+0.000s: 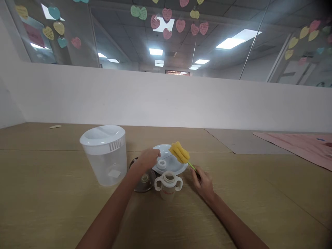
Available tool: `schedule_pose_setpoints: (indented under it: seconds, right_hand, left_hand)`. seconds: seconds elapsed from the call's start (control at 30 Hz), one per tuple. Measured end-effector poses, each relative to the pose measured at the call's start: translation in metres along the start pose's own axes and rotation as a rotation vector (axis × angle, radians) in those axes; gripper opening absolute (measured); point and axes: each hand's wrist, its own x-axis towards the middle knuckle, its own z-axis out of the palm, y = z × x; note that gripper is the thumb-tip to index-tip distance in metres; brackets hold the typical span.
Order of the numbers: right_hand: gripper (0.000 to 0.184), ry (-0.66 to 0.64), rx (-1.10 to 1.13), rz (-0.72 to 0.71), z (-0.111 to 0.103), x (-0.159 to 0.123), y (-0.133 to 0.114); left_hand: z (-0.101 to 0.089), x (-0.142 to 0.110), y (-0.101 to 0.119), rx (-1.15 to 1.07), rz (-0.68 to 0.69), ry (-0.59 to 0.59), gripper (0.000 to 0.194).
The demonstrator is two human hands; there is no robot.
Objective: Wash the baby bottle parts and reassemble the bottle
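My right hand [202, 183] grips the green handle of a yellow sponge bottle brush [179, 153], with the sponge head raised and pointing up and left. My left hand [147, 159] hangs at the edge of a round pale blue-white plastic lid [171, 166], and I cannot tell whether it touches. A small white ring [162, 164] lies on that lid. Below it stands a white two-handled baby bottle [168, 186] with no top. A smoked glass lid [144, 183] lies partly under my left wrist. To the left stands a translucent plastic jug [105, 169] with a white cover.
All of this sits on a light wooden table [52, 193]. A pink sheet [298, 145] lies at the far right, and a small pale scrap [55, 126] lies at the far left. A white partition wall [155, 100] runs along the back edge.
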Motion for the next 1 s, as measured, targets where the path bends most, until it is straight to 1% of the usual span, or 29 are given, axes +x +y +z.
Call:
schedule_pose_setpoints:
  seconds: [0.03, 0.17, 0.23, 0.27, 0.33, 0.4, 0.43, 0.5, 0.57, 0.6, 0.67, 0.7, 0.73, 0.87, 0.93, 1.0]
  right_hand:
    - [0.018, 0.002, 0.001, 0.001, 0.0, 0.0, 0.0]
    - [0.019, -0.003, -0.009, 0.011, 0.001, 0.0, 0.001]
    - [0.019, 0.003, -0.01, 0.011, 0.001, -0.001, 0.001]
    - [0.019, 0.016, -0.01, 0.009, 0.001, -0.002, 0.001]
    - [0.019, 0.072, -0.011, 0.014, 0.001, -0.003, 0.001]
    - [0.019, 0.154, -0.018, 0.033, 0.0, -0.004, 0.001]
    - [0.019, 0.173, -0.021, 0.043, 0.001, -0.004, 0.001]
    - [0.021, 0.126, -0.036, 0.059, 0.002, -0.004, 0.003]
    - [0.025, 0.034, -0.077, 0.094, 0.004, -0.002, 0.005]
    - [0.027, 0.0, -0.106, 0.122, 0.004, -0.002, 0.006]
    - [0.029, -0.006, -0.159, 0.183, 0.005, -0.001, 0.007]
    - [0.029, 0.001, -0.171, 0.19, 0.005, -0.001, 0.007]
    - [0.029, -0.003, -0.172, 0.168, 0.005, -0.001, 0.006]
    - [0.025, -0.014, -0.142, -0.048, 0.003, -0.003, 0.002]
    - [0.022, 0.017, -0.137, -0.101, 0.002, -0.005, 0.002]
    - [0.02, 0.054, -0.123, -0.109, 0.001, -0.006, 0.003]
  left_hand:
    - [0.007, 0.003, 0.003, -0.004, 0.012, -0.005, 0.032]
    - [0.034, 0.012, 0.006, -0.015, 0.027, -0.074, 0.022]
    - [0.039, 0.015, 0.005, -0.036, 0.032, -0.102, 0.024]
    - [0.039, 0.016, 0.004, -0.055, 0.042, -0.103, 0.025]
    - [0.032, 0.015, 0.002, -0.106, 0.076, -0.074, 0.024]
    - [0.017, 0.011, 0.001, -0.159, 0.12, -0.018, 0.023]
    - [0.007, 0.007, 0.001, -0.196, 0.15, 0.013, 0.025]
    - [-0.014, -0.004, 0.004, -0.3, 0.221, 0.069, 0.032]
    - [-0.035, -0.016, 0.009, -0.547, 0.329, 0.108, 0.034]
    - [-0.044, -0.022, 0.012, -0.64, 0.357, 0.119, 0.034]
    - [-0.055, -0.032, 0.019, -0.774, 0.387, 0.124, 0.033]
    - [-0.058, -0.034, 0.023, -0.803, 0.392, 0.135, 0.032]
    - [-0.059, -0.035, 0.026, -0.807, 0.395, 0.158, 0.031]
    - [-0.051, -0.03, 0.032, -0.667, 0.357, 0.288, 0.027]
    - [-0.049, -0.028, 0.034, -0.636, 0.334, 0.297, 0.028]
    - [-0.049, -0.029, 0.034, -0.661, 0.323, 0.271, 0.03]
